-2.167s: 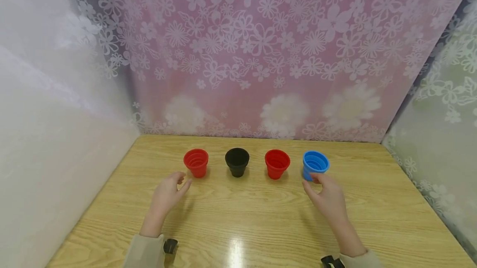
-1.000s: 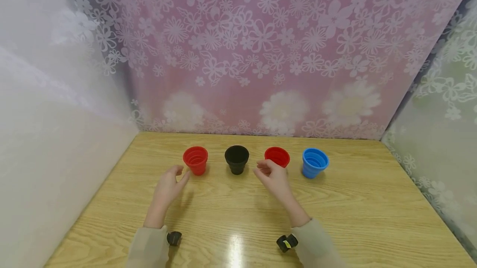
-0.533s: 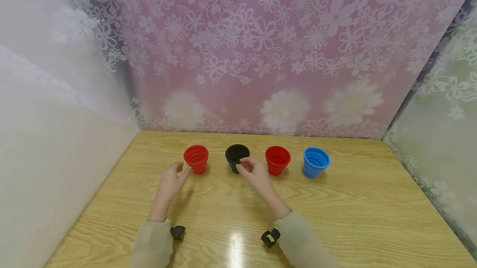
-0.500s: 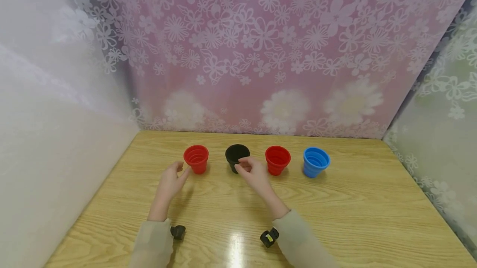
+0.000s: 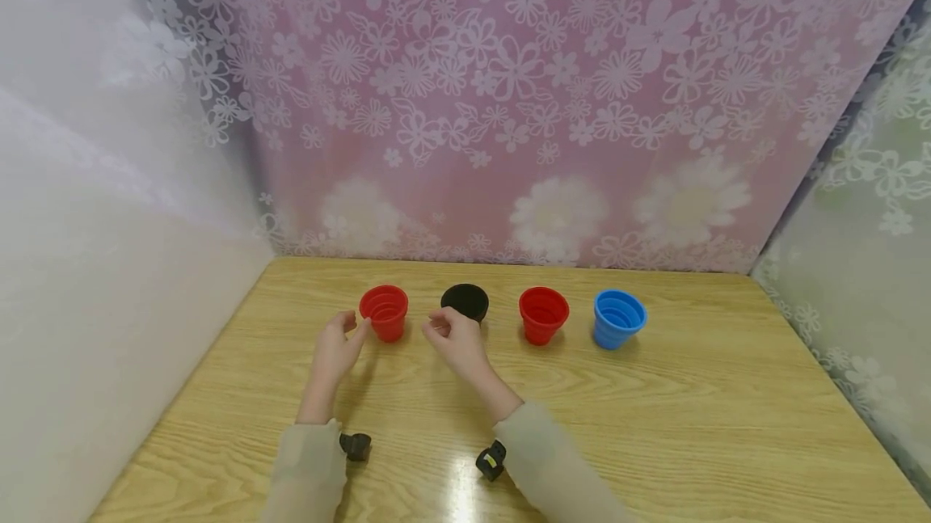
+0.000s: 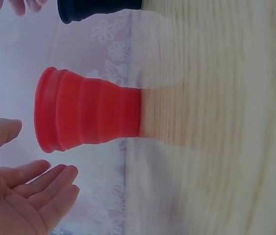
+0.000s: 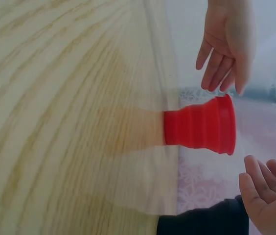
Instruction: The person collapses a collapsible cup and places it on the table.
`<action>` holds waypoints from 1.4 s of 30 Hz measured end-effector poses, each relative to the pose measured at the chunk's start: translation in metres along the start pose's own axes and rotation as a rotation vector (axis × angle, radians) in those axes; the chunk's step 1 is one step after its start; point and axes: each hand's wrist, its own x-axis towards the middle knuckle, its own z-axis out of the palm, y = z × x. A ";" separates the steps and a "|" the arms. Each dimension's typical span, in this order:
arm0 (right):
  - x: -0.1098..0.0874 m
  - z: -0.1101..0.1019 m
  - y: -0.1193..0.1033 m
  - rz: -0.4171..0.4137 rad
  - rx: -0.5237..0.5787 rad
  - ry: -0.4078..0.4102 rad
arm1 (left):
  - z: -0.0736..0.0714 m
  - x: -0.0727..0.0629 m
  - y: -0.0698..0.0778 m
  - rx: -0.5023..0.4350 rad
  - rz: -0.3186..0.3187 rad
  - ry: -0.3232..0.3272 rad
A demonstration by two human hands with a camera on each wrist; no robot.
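Leftward travel is shown since the earliest frame: the bare right hand (image 5: 460, 341) has been carried from the blue ribbed round cup (image 5: 619, 319) to the front of the black round cup (image 5: 465, 300), while the bare left hand (image 5: 337, 349) has been kept beside the left-hand red ribbed cup (image 5: 385, 314). By judgement, the setting-out of these, with the right-hand red ribbed cup (image 5: 543, 317), in a row is done; no cup is lifted or nested, and any gripping is left undone.

At the back, the space is closed off by a pink covering (image 5: 473, 62) printed with white flowers; it is bounded on the left by a pale, glossy wall (image 5: 109, 200) and on the right by a pale flowered panel (image 5: 873, 248). Below, the light wood-grain counter (image 5: 691, 410) is marked by a bright reflection. On it, toward the back, all four cups are stood upright, mouths up and apart. Both forearms are covered by beige sleeves (image 5: 309, 466). On each hand the fingers are loosely bent and parted from the thumb, with nothing held. In the left wrist view, a gap is seen between the left hand and its cup, and the right hand's visible fingers are apart from the black cup. Small dark devices (image 5: 356, 447) are worn at both wrists.
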 end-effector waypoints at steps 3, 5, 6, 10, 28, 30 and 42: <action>0.004 0.011 0.000 0.008 0.001 -0.005 | 0.001 0.002 -0.002 -0.022 -0.007 0.011; 0.006 0.018 -0.001 0.021 0.009 -0.010 | 0.002 0.004 -0.004 -0.041 -0.014 0.023; 0.008 0.021 -0.001 0.031 0.020 -0.013 | 0.002 0.005 -0.005 -0.054 -0.019 0.026; 0.014 0.032 -0.001 0.071 0.061 -0.016 | 0.006 0.009 -0.007 -0.097 -0.043 0.030; 0.030 0.061 0.020 0.152 0.154 0.058 | 0.014 0.018 -0.013 -0.187 -0.028 0.051; 0.031 0.062 0.019 0.158 0.151 0.041 | 0.014 0.017 -0.013 -0.186 -0.008 0.058; 0.037 0.058 0.019 0.176 0.137 -0.010 | 0.015 0.017 -0.010 -0.193 -0.054 -0.003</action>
